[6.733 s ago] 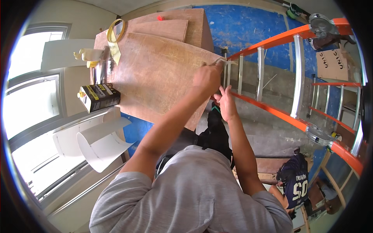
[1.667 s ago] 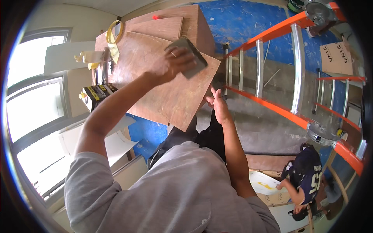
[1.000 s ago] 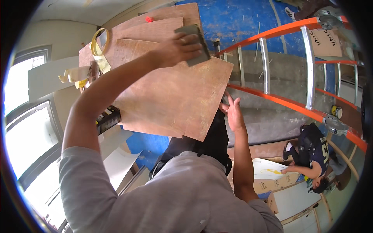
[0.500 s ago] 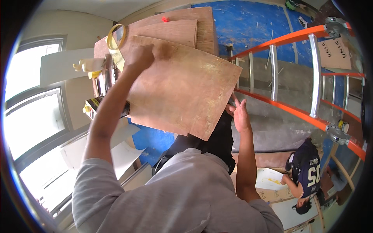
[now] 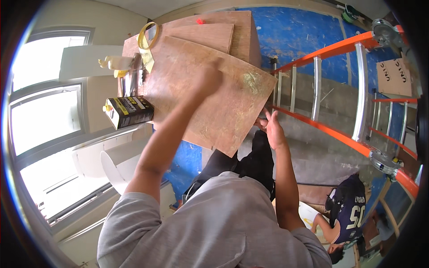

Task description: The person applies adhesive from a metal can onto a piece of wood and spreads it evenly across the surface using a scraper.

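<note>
A plywood board (image 5: 196, 107) lies tilted over other wood pieces in front of me, with a yellowish wet-looking patch at its right side. My left hand (image 5: 210, 80) is on the board's upper middle, closed like a fist and smeared by motion. Whatever it may hold is hidden. At the board's right edge is my right hand (image 5: 273, 129), palm up, with the thumb raised and the fingers apart. Its fingertips are at the edge; whether they touch the underside I cannot tell.
Left of the board stand a black-and-yellow can (image 5: 129, 111), a whitish bottle (image 5: 117, 62) and a roll of tape (image 5: 147, 35). An orange ladder (image 5: 321, 117) lies to the right. A co-worker in a dark jersey (image 5: 351, 210) is at lower right. Blue sheeting (image 5: 295, 35) covers the far floor.
My left hand has swept rightward across the board from its upper left. The right hand stays by the right edge. The view has shifted, bringing the can out from behind my left forearm.
</note>
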Action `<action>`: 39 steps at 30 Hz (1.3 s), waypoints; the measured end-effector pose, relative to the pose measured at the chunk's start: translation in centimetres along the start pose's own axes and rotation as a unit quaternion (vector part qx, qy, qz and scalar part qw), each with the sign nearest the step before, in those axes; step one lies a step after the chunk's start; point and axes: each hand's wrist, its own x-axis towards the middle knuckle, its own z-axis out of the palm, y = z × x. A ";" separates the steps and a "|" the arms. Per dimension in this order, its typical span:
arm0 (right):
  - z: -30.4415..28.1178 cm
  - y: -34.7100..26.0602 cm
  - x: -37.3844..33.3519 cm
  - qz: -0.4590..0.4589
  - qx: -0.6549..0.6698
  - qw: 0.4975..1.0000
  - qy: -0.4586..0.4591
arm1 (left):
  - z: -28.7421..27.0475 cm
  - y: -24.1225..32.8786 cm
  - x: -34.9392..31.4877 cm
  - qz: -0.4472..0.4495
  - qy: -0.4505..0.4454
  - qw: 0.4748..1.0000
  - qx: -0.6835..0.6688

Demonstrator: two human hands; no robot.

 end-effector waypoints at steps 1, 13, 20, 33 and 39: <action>0.0 -0.1 0.1 0.004 -0.007 1.000 -0.002 | -0.9 -4.3 1.1 -0.043 0.037 0.998 0.005; -0.6 -0.6 0.6 0.016 -0.017 0.999 -0.022 | 3.0 4.3 0.4 -0.083 -0.038 0.996 -0.020; -0.9 -1.0 0.6 0.024 -0.019 0.999 -0.039 | -5.3 -12.5 5.2 -0.109 0.049 0.990 -0.075; -1.7 -0.5 1.3 0.035 -0.030 0.997 -0.062 | -3.5 -6.0 5.2 -0.095 -0.028 0.995 -0.027; -2.1 0.0 1.8 0.034 -0.030 0.998 -0.044 | -2.7 -3.8 4.9 -0.089 -0.077 0.989 -0.094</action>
